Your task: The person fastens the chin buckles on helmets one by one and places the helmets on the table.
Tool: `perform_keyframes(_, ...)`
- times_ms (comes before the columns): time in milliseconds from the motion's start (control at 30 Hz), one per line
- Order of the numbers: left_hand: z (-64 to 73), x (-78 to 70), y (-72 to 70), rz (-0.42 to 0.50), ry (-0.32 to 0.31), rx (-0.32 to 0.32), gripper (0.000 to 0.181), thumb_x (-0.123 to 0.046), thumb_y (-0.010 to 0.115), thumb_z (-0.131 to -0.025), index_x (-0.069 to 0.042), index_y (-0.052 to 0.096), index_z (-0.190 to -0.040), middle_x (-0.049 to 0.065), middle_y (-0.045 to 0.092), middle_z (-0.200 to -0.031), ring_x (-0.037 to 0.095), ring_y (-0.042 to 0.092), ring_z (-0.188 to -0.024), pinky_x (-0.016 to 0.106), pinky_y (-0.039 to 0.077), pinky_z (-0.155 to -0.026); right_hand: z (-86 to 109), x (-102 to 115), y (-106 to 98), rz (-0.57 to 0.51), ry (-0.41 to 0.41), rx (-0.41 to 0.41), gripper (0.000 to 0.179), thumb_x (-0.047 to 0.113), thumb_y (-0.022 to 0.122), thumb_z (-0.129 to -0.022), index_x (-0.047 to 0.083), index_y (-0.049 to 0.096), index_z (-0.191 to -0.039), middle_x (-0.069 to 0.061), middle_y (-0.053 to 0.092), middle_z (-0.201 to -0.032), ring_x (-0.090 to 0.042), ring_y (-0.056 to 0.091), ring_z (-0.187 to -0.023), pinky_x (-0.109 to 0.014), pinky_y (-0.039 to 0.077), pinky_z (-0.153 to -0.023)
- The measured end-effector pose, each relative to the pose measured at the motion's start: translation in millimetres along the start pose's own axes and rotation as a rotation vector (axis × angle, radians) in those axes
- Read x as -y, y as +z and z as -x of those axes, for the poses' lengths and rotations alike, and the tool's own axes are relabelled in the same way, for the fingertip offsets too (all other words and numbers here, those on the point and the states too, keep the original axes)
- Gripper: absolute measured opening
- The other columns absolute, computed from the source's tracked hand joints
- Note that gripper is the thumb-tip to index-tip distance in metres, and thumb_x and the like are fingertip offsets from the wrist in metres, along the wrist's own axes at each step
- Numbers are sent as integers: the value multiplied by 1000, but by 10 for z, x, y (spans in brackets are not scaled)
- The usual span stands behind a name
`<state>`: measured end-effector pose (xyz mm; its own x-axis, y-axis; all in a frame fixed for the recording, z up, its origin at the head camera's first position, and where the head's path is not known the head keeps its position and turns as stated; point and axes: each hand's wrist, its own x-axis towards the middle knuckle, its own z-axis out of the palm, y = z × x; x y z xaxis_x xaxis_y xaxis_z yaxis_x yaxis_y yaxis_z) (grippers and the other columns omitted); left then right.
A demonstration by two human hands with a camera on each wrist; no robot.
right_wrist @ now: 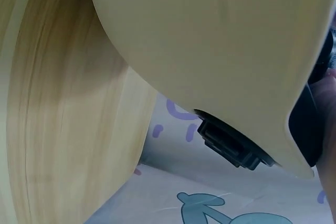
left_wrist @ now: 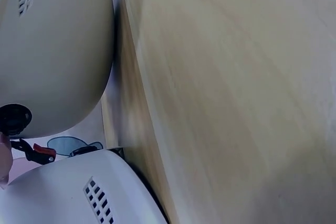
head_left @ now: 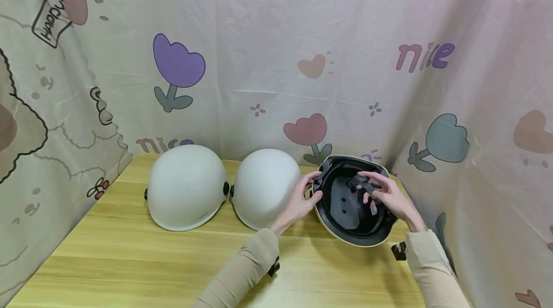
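Observation:
At the table's right, a white helmet (head_left: 352, 245) is tipped with its black padded inside (head_left: 345, 202) facing me. My left hand (head_left: 300, 202) grips its left rim, thumb and fingers apart at the edge. Inside the opening, my right hand (head_left: 390, 197) pinches a dark strap (head_left: 365, 183); some of its fingers show deeper in the helmet. In the right wrist view the pale shell (right_wrist: 210, 40) fills much of the picture, with a black side clip (right_wrist: 231, 142) on it. The left wrist view shows a black round knob (left_wrist: 14, 119) beside the fingers, and a red-and-black buckle (left_wrist: 44, 150).
Two more white helmets stand dome up on the wooden table (head_left: 129, 260): one at the left (head_left: 186, 188), one in the middle (head_left: 265, 185), close beside each other. The left forearm passes in front of the middle one. A printed curtain (head_left: 242, 49) hangs behind and at both sides.

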<state>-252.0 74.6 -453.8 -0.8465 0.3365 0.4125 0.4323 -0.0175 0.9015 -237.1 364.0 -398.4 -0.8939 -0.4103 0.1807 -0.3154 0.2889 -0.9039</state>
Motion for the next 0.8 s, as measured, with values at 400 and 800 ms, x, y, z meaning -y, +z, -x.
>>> perform_keyframes(400,12,-47,-16,-78,-24,45,53,-4,59,-98,-8,45,-149,18,45,-149,32,45,-136,39,36,-122,48,-5,15,-64,-15,4,43,-18,37,-90,-20,47,-132,-10,64,-72,-23,52,-52,-34,49,-43)
perform_keyframes(800,7,-58,-15,-99,-26,54,52,-2,58,-98,-8,45,-149,18,43,-151,34,43,-139,42,36,-122,84,78,54,-89,40,-36,32,7,55,-102,-16,59,-125,5,75,-100,-10,66,-68,-28,56,-54)
